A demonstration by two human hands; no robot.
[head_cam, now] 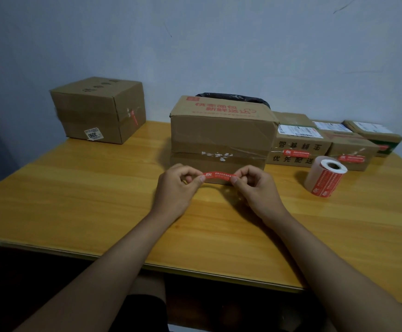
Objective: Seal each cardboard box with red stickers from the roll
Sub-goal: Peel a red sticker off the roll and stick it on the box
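Both-hand pinch grip on red sticker (217, 178), middle box (221, 133) just behind.

A red sticker (217, 178) with white print is stretched flat in front of a large brown cardboard box (221, 134). The sticker roll (325, 176) lies tilted on its side, right of the box.

A plain room used as a small parcel-packing spot: a wooden table (75, 200) against a bare bluish wall (219, 44), labelled cardboard shipping boxes (221, 133) lined along its far edge.
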